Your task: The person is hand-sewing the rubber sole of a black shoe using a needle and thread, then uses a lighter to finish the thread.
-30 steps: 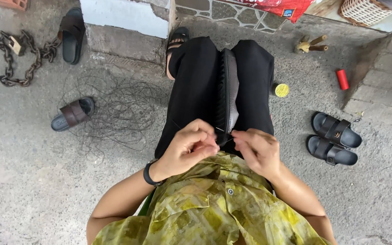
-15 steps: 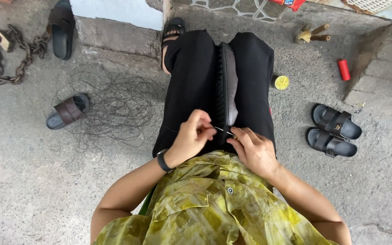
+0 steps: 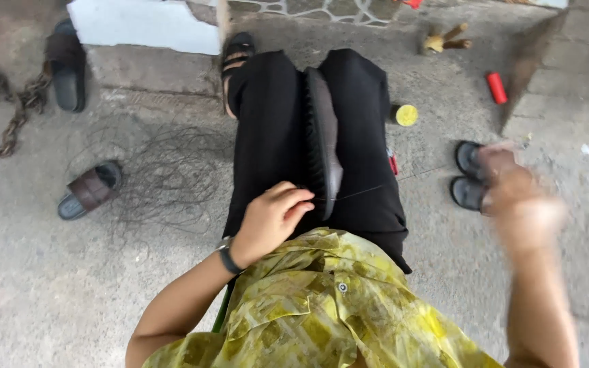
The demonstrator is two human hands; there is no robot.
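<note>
Right hand (image 3: 523, 204) motion-blurred, grip unreadable

A grey concrete floor (image 3: 69, 286) is seen. On it lie a rusty chain (image 3: 8, 116), a brown sandal (image 3: 88, 189), a tangle of thin wire (image 3: 168, 180), a yellow lid (image 3: 405, 114) and a red cylinder (image 3: 496, 87).

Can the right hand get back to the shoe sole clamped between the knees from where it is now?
Probably yes. The right hand is out to the side, blurred, with a thin thread running back to the shoe sole. Nothing lies between them. The left hand holds only the sole's near end.
</note>
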